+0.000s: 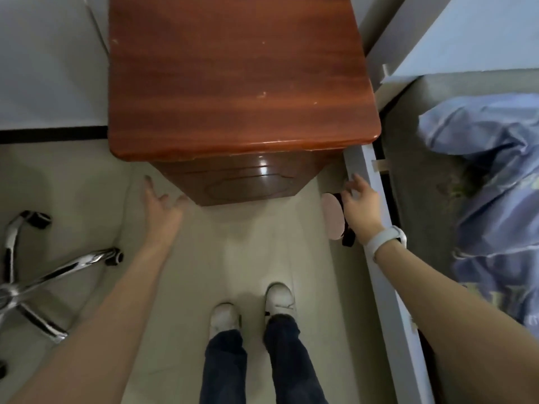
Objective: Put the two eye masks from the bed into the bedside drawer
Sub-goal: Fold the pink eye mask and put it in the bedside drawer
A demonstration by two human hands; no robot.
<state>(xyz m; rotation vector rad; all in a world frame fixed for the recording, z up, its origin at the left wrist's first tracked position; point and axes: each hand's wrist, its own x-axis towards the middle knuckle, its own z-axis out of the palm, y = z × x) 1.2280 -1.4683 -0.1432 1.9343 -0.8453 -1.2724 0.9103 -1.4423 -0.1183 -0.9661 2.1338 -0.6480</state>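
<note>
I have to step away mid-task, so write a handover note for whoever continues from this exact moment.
Left hand: open, empty, reaching toward the front of the bedside cabinet.
Right hand: holds a pink eye mask with a dark one behind it, both hanging beside the bed frame.
Drawer: closed.
Done: masks picked up, apparently both.
Left: open the drawer, drop the masks in, close it. Check the bedding in case the dark piece is only a strap.
</note>
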